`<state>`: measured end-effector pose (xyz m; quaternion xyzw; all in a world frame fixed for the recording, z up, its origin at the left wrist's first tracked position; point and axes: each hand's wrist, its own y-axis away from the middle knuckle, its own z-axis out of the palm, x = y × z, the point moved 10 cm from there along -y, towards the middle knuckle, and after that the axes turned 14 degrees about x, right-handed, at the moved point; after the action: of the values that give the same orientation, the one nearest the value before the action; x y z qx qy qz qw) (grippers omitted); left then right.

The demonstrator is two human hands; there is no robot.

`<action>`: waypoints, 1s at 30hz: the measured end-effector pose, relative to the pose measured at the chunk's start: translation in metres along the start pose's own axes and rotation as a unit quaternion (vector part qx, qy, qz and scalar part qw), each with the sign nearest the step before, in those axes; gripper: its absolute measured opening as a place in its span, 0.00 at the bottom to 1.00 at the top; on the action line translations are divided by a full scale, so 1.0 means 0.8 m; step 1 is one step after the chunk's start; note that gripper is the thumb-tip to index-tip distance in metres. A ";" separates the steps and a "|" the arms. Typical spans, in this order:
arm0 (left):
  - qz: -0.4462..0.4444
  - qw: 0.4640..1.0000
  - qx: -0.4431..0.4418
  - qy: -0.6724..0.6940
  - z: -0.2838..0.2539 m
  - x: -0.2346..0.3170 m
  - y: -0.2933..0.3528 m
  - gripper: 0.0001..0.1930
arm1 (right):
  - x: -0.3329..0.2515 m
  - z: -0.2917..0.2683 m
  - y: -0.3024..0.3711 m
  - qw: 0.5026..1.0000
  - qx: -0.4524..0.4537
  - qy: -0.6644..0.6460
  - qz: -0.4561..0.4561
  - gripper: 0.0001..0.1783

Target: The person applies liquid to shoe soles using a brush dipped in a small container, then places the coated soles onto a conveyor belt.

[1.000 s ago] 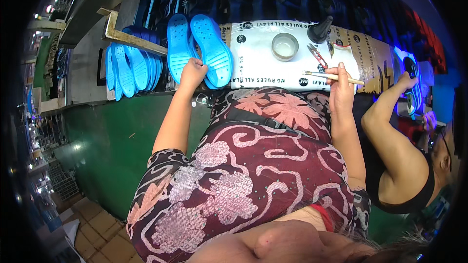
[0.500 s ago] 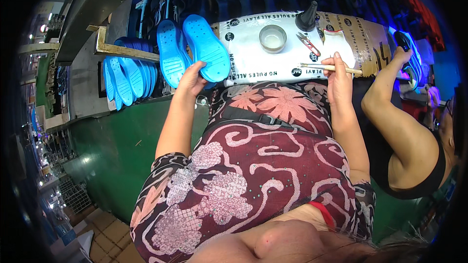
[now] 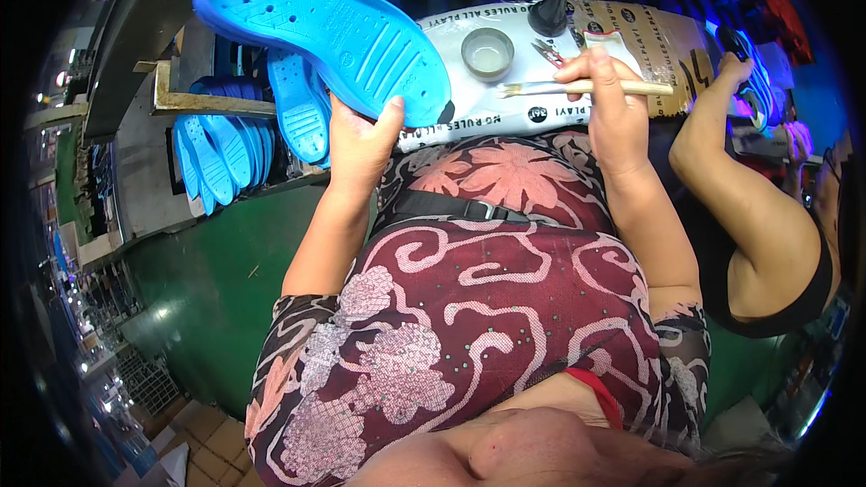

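Note:
My left hand [image 3: 363,140] grips the heel end of a blue shoe sole [image 3: 334,32], thumb on its upper face. The sole is tilted up close to me, with round holes at the toe half and ridges nearer the heel. Its heel edge carries a small dark patch. In my right hand [image 3: 615,122] is a paintbrush [image 3: 631,87] with a pale wooden handle, held level, bristles pointing left toward the sole. Just beyond the bristles stands a small round bowl [image 3: 488,54] with pale contents. Red-handled thread snips [image 3: 548,53] lie partly behind my right fingers.
Another blue sole [image 3: 299,113] rests left of the held one, near several more soles [image 3: 221,158] by a metal bar [image 3: 212,105]. A dark cone-topped bottle [image 3: 551,11] stands on the white-wrapped work surface [image 3: 456,115]. At right, a co-worker's arm [image 3: 722,162] reaches toward a lit shoe part.
My left hand has lifted the blue sole off the stack and toward me. My right hand has raised the brush and moved it left, nearer the bowl and sole.

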<state>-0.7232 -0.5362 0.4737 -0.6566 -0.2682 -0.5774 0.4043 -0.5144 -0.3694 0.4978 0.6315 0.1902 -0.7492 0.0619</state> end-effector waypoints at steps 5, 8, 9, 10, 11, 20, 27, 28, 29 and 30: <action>0.031 0.999 -0.011 -0.026 0.021 0.025 0.008 0.25 | -0.058 0.049 0.025 0.962 -0.083 0.100 -0.239 0.16; 0.049 0.998 -0.020 -0.019 0.025 0.024 0.010 0.24 | -0.064 0.064 0.036 0.943 -0.094 0.109 -0.299 0.15; 0.048 0.998 -0.020 -0.020 0.026 0.023 0.011 0.24 | -0.063 0.068 0.038 0.938 -0.101 0.123 -0.308 0.14; 0.057 0.998 -0.021 -0.013 0.026 0.026 0.011 0.24 | -0.062 0.069 0.038 0.938 -0.102 0.123 -0.307 0.14; 0.067 0.998 -0.021 -0.005 0.026 0.028 0.011 0.23 | -0.062 0.074 0.040 0.928 -0.111 0.145 -0.324 0.14; 0.102 0.991 -0.030 -0.076 0.022 0.021 0.006 0.23 | -0.060 0.066 0.035 0.930 -0.103 0.164 -0.312 0.14; 0.125 0.988 -0.039 -0.080 0.030 0.029 0.013 0.25 | -0.062 0.079 0.042 0.918 -0.119 0.173 -0.335 0.12; 0.136 0.987 -0.041 -0.077 0.031 0.031 0.014 0.25 | -0.061 0.080 0.043 0.914 -0.120 0.184 -0.341 0.12; 0.147 0.985 -0.043 -0.074 0.031 0.033 0.015 0.25 | -0.060 0.080 0.043 0.914 -0.120 0.183 -0.341 0.12; 0.147 0.985 -0.042 -0.075 0.031 0.032 0.015 0.25 | -0.061 0.077 0.042 0.914 -0.111 0.184 -0.344 0.12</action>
<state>-0.6949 -0.5249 0.4960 -0.7469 -0.1738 -0.4718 0.4352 -0.5508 -0.4300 0.5461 0.6426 0.4857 -0.5687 -0.1664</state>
